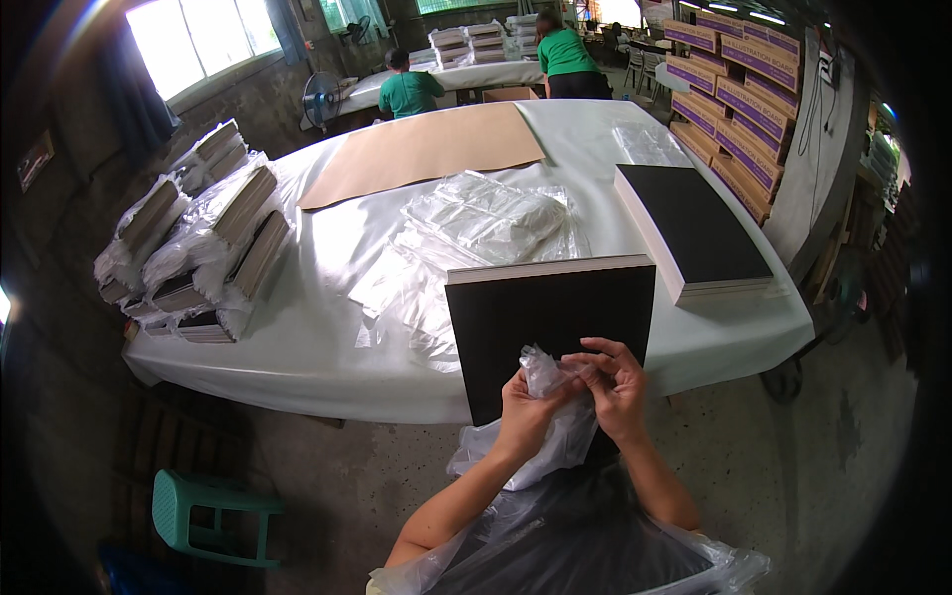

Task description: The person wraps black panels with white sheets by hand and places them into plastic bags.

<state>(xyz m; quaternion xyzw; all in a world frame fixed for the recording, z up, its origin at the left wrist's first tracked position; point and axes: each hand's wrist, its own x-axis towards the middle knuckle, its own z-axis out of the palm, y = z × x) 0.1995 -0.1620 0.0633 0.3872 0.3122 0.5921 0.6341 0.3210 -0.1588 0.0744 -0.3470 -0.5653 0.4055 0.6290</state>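
Note:
Both of my hands are at a clear plastic bag in front of my body. My left hand closes around a bunched part of it. Close by on the right, my right hand pinches the film between thumb and fingers, its upper fingers partly lifted. Just beyond them a stack of black boards with pale edges stands upright against the near table edge. Clear film over a dark surface spreads below my forearms; what lies beneath it I cannot make out.
On the white-covered table lie loose plastic bags, a brown sheet, another black board stack and plastic-wrapped bundles. A green stool stands lower left. Cartons are stacked right; two people work beyond.

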